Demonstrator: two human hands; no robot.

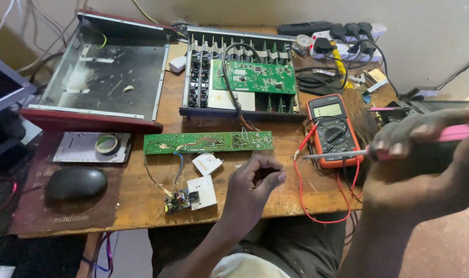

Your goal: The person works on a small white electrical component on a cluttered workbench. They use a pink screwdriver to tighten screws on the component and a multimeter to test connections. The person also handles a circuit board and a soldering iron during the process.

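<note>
Right hand (420,170) clenched on a pink-handled screwdriver (348,153) raised over the multimeter (333,128); left hand (252,188) loosely curled, pinching something too small to tell, above the desk (142,198); opened case (103,77) and long green board (209,142) lie apart, nothing reassembled.

multimeter screen: small grey-green rectangular display (328,109) sat at top of the orange multimeter (333,131), right of table centre.
monitor: dark screen with pale frame (2,85) stood at far left edge, only partly in view.
labels/packages: none that could be made out.
</note>
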